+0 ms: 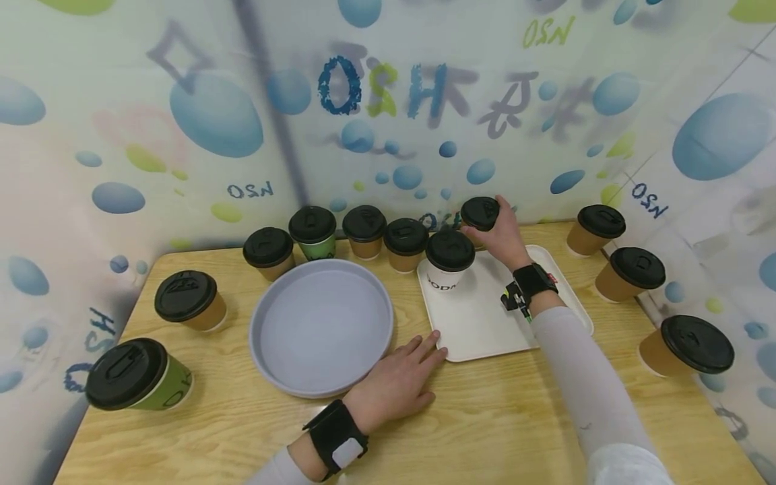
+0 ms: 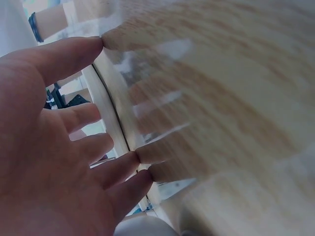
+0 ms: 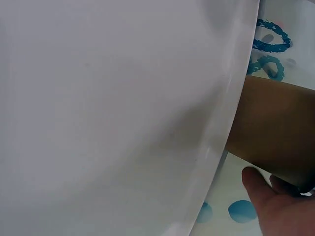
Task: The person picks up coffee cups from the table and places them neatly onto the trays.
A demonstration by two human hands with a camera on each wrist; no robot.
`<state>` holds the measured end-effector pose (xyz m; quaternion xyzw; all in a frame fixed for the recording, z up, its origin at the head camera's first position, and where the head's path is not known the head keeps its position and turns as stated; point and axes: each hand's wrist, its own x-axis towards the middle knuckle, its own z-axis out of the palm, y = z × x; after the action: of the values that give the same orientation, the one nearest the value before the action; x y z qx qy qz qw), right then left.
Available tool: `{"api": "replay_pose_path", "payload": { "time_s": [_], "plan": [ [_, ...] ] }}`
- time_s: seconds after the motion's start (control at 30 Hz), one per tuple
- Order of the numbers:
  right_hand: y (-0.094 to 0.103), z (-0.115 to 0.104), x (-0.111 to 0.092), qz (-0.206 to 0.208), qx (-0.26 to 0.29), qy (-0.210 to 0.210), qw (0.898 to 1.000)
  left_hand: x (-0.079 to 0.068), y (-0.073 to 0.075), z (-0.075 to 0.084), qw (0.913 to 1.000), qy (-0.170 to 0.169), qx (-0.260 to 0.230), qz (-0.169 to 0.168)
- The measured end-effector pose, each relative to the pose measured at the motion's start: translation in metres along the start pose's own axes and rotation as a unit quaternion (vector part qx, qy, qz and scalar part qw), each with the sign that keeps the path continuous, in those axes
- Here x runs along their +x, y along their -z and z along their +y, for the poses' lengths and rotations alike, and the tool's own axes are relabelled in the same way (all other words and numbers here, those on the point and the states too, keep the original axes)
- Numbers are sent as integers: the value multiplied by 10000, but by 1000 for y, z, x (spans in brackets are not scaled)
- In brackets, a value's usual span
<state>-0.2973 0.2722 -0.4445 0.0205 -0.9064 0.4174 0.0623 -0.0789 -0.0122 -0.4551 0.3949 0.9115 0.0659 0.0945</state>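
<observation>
Tray with white cup inside, right grip around brown cup, left grip wide

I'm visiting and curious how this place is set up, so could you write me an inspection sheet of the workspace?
Surface: wooden table.
Job's things: black-lidded brown cup; white cup on the white tray.
Clutter: nine other lidded cups; round grey tray.
Hands: right hand holds the brown cup; left hand lies with fingers extended at the white tray's near-left corner.
Cables: nothing seen across the table.
Surroundings: bubble-print backdrop behind and on both sides.
</observation>
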Motion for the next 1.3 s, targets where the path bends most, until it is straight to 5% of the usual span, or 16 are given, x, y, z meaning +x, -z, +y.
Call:
{"api": "replay_pose_path", "payload": {
  "time_s": [0.37,0.77,1.3],
  "plan": [
    [18,-12,-15,187,358,253,9989,0,0,0,9999,43,-80,-80],
    [48,-12,-61,338,185,318,9987,-2,1,1,10000,35,-44,-46],
    [43,-3,-87,-288,-270,521,9979,-1,-1,0,9999,84,-83,-92]
  ]
}}
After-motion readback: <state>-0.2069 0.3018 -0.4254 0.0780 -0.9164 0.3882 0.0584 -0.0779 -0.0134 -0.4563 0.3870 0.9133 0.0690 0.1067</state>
